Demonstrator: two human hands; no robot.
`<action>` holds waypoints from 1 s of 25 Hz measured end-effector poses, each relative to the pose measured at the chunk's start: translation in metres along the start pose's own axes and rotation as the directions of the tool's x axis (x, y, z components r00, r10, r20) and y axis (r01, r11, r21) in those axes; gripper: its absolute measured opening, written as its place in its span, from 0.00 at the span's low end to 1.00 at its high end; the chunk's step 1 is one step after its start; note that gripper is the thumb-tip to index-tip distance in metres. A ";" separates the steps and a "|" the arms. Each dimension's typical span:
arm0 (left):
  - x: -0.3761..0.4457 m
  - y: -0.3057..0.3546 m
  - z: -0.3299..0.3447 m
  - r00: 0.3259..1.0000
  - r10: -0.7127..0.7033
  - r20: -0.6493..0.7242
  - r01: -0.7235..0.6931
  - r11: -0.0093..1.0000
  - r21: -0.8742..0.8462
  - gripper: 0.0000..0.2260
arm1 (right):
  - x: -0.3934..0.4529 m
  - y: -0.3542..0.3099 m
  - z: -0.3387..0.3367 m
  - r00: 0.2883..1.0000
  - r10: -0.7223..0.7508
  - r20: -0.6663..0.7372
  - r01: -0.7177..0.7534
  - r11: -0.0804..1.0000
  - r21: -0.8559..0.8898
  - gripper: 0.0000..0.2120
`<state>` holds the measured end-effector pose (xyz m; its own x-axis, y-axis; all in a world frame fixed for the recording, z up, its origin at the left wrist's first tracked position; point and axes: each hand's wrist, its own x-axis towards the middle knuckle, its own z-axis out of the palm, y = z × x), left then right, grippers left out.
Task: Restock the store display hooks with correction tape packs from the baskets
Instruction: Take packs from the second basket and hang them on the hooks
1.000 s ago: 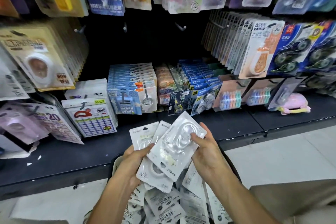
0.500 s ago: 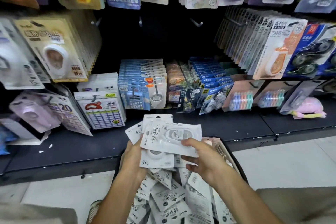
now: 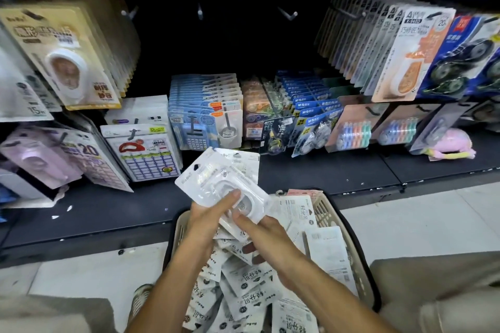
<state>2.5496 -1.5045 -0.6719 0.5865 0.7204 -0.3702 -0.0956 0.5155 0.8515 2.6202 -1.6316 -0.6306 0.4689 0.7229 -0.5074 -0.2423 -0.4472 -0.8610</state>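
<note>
Both grips on one small stack of white packs (image 3: 224, 184), held fanned above the near rim of the basket (image 3: 328, 213). Left hand (image 3: 208, 217) curled under the stack's near-left edge, thumb pressed on the clear blister of the top pack. Right hand (image 3: 266, 236) at the stack's near-right corner, fingertips pinching the lower edge; whether it grips the top pack alone or several, cannot tell. Top pack tilted, hang-hole end pointing up and left toward the shelf (image 3: 311, 173).

Below the hands, basket heaped with more loose packs (image 3: 249, 286) of the same white kind, lying at all angles, some face up, some showing the printed back. Basket beige, slotted walls, dark handle round its rim, standing on the pale floor (image 3: 405, 224) just in front of the shelf's front edge.

Behind, dark display wall with three bare hooks (image 3: 289, 14) in a row across the upper middle, nothing hanging on them. Left of the gap, yellow-carded tapes (image 3: 67, 62) hanging in a deep row; right of it, orange tapes (image 3: 411, 57) and blue-carded ones beside them. Lower row along the shelf's back: calculator-print cards (image 3: 146, 151), light-blue packs, dark-blue packs, pastel tape rolls (image 3: 354, 131). Pink soft toy (image 3: 451, 144) lying on the shelf near its right end.

Shoe (image 3: 140, 297) visible on the floor left of the basket.
</note>
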 end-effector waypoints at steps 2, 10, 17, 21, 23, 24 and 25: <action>0.010 0.001 -0.005 0.997 -0.023 -0.073 0.027 0.998 0.053 0.21 | 0.009 -0.015 -0.031 0.985 0.039 0.167 -0.001 0.975 -0.220 0.06; 0.004 -0.027 -0.010 0.968 -0.240 -0.074 0.245 0.967 0.066 0.30 | 0.019 0.100 -0.142 0.949 -0.045 -0.313 -0.311 0.043 -0.949 0.27; 0.011 -0.026 -0.024 0.945 -0.202 -0.258 0.236 0.966 0.108 0.14 | 0.034 0.038 -0.104 0.986 0.121 -0.115 -0.102 -0.110 -0.989 0.21; 0.007 -0.032 -0.021 0.947 -0.181 -0.264 0.224 0.964 0.146 0.16 | -0.003 -0.023 -0.102 0.932 -0.339 -0.126 -0.100 0.095 -0.990 0.09; 0.007 -0.030 -0.011 0.948 -0.222 -0.230 0.254 0.959 0.123 0.18 | -0.018 -0.027 -0.093 0.730 -0.679 -0.080 -0.017 0.099 -0.995 0.13; 0.007 -0.030 -0.010 0.944 -0.234 -0.233 0.265 0.958 0.109 0.19 | -0.024 -0.019 -0.083 0.641 -0.767 -0.025 0.045 0.070 -0.997 0.17; 0.007 -0.029 -0.011 0.941 -0.232 -0.245 0.260 0.961 0.092 0.21 | -0.027 -0.009 -0.070 0.577 -0.816 0.028 0.095 0.033 -0.995 0.19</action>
<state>2.5476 -1.5095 -0.7034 0.3770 0.6726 -0.6368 0.1344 0.6405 0.7561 2.6690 -1.6841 -0.6067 0.4445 0.7969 0.4091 0.8817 -0.4700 -0.0422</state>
